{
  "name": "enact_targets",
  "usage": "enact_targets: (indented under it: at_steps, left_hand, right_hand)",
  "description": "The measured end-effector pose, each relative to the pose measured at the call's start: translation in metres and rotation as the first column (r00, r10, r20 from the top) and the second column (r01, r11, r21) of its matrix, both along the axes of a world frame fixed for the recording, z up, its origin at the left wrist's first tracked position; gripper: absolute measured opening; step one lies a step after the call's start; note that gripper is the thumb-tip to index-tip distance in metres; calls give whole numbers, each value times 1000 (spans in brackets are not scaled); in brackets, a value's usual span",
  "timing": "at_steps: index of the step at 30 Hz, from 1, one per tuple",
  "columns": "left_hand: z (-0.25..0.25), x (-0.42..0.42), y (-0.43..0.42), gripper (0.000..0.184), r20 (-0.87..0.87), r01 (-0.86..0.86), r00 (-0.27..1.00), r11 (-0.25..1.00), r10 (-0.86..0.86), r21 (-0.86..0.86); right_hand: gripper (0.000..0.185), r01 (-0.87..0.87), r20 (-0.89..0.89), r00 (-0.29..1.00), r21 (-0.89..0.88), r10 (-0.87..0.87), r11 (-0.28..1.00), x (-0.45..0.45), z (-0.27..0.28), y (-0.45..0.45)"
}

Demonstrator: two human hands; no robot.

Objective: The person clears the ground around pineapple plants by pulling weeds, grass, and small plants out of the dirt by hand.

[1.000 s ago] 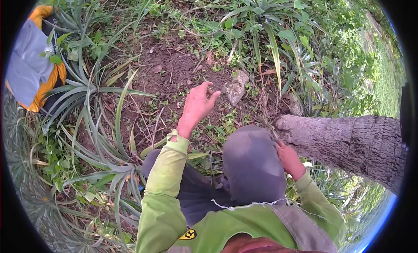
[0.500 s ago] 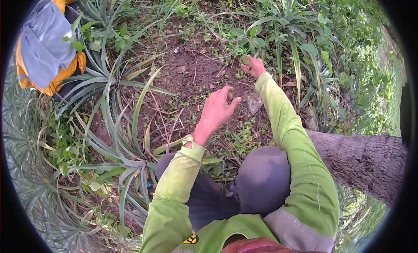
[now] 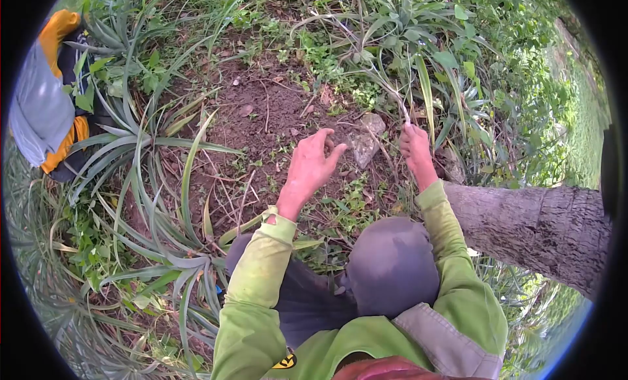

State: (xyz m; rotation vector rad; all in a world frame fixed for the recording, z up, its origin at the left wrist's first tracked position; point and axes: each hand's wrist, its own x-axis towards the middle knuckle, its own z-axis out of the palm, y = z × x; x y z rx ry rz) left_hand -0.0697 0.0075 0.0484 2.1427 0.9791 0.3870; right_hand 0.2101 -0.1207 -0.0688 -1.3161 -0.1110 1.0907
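My right hand is closed around the lower end of a thin, pale plant stem. The stem slants up and left toward leafy growth at the top of the view; where it ends among the leaves is hard to make out. Over the soil, my left hand has its thumb and fingers apart and slightly curled, with nothing visible in it. Between the two hands a grey stone lies on the brown soil.
A tree trunk crosses the right side, close to my right forearm. Spiky long-leaved plants grow on the left. A grey and orange cloth bundle lies at the upper left. Green weeds stand at the top.
My right hand has drawn back toward my body, and the stem now shows clearly in its grip. My left hand stays nearly where it was. The view has shifted slightly.
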Motion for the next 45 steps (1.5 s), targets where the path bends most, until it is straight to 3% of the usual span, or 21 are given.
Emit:
enact_targets:
  at_steps: [4,12,22,24,30,38,44,45]
  left_hand:
    - [1,1,4,45,-26,-17,1000,1000,17,-15]
    - [-6,17,3,48,-26,4,1000,995,-7,-98]
    - [-11,19,8,48,-32,2,999,995,-5,-100]
    - [-14,21,10,48,-51,-8,999,995,3,-98]
    - [-22,30,17,49,-30,8,999,988,-12,-153]
    - [-40,42,30,52,26,5,1000,982,0,-191]
    - [-46,42,34,51,53,-44,997,975,57,-219]
    - [-49,39,34,51,60,-43,997,974,58,-223]
  right_hand:
    - [21,12,55,998,-57,-9,998,-53,54,-66]
    - [25,114,181,980,-214,-76,970,-79,88,-189]
    - [22,248,481,866,-181,-135,952,-75,210,-218]
    - [25,356,569,773,-20,-283,934,-63,229,-228]
    - [23,505,657,636,41,-404,862,-40,268,-233]
    - [26,607,905,332,12,-267,795,-29,363,-252]
    - [25,539,980,196,-134,30,831,-28,452,-254]
    - [26,543,986,152,-31,-62,839,-25,480,-256]
